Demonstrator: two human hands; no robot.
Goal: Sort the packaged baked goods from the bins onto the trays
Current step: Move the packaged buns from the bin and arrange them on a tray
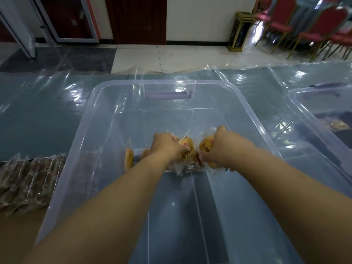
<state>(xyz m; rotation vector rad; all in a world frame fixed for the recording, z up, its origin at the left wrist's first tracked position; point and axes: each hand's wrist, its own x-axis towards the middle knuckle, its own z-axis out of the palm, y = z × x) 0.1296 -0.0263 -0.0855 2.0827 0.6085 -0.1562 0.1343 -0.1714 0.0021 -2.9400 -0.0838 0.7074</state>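
1. Location of goods: the last few wrapped yellow buns lie at the bottom of the clear bin [106, 103], which stands on the plastic-covered worktop [38, 115]. One loose bun [129, 158] stands on edge just left of the hands; rows of darker wrapped pastries [28, 176] lie outside the bin to its left, on what may be a tray, though its edge cannot be made out.
2. Left hand [167, 147]: reached deep into the bin, knuckles up, its grip closed on a wrapped bun [187, 147] — label showing beside the fingers.
3. Right hand [222, 147]: likewise palm-down, its grip closed around a second bun [206, 145], with further wrappers bunched beneath both hands.
4. Pose: both forearms extend forward and converge, wrists bent downward, the hands near each other but apart.
5. Step in hand, by judgement: gathering the remaining buns for lifting out.
6. Recommended practice: hold by the wrapper's body rather than squeezing the soft bun; lift straight up to clear the bin wall; check that no loose packet dangles or slips — the film looks slick.
7. A second bin [314, 96] stands at right, contents unclear.
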